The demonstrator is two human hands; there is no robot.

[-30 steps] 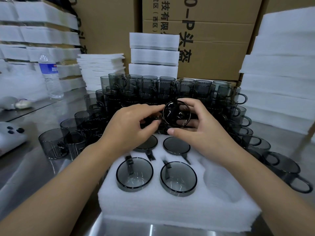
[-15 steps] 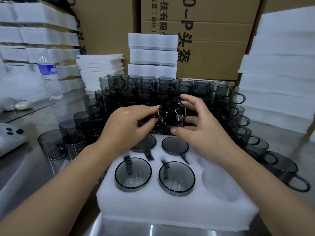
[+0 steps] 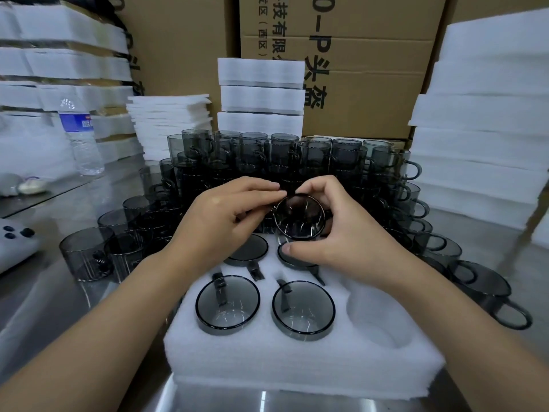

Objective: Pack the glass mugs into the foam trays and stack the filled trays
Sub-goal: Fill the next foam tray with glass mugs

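Both hands meet on one smoky glass mug point(image 3: 300, 217): the left hand point(image 3: 219, 221) pinches its upper rim and the right hand point(image 3: 341, 236) curls round it, thumb underneath. It is held up, round face toward the camera. Directly under the hands sits the white foam tray point(image 3: 297, 361) on the shiny steel counter point(image 3: 59, 307), four mugs seated in it and a bare round pocket point(image 3: 377, 319) below the right wrist. Beyond the fingers, a packed crowd of loose mugs point(image 3: 267, 156) spreads to both sides. Behind that rise cardboard boxes point(image 3: 356, 84). Tall foam stacks point(image 3: 481, 129) stand off to the right, and a water bottle point(image 3: 78, 135) far out to the left.
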